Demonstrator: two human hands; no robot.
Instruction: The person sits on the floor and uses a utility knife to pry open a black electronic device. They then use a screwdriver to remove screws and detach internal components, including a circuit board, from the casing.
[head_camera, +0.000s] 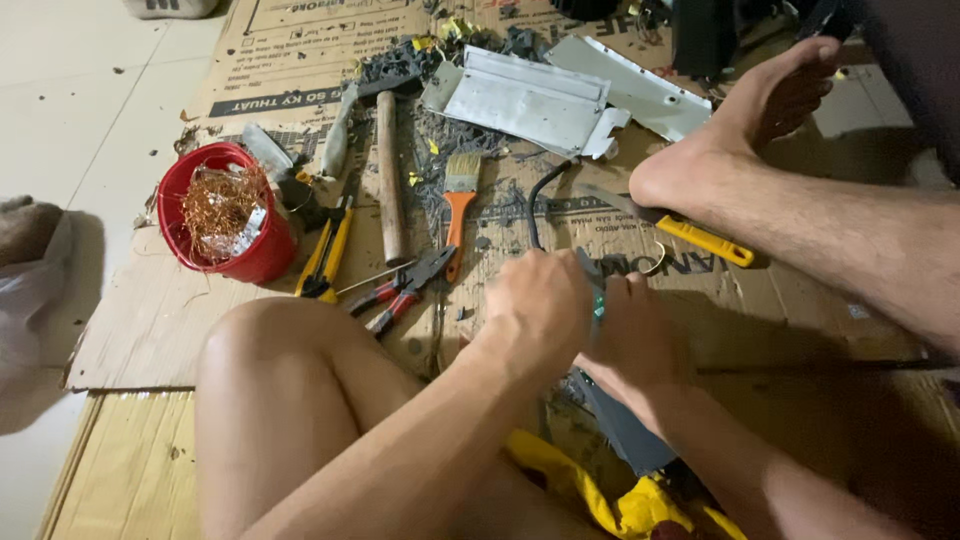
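Thin black cable (533, 205) (curved, dusty) between hands

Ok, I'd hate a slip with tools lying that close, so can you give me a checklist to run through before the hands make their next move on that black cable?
1. Both hands on the work: left hand and right hand are closed together around a small tool. Ok.
2. Black cable free of snags: it arcs up clear over the cardboard. Ok.
3. Tool tip and cut point visible: hidden by the fingers. Cannot tell.
4. Bare foot clear of blades: its heel rests by the yellow-handled knife. Not ok.
5. Red-handled pliers within reach: beside the left knee. Ok.
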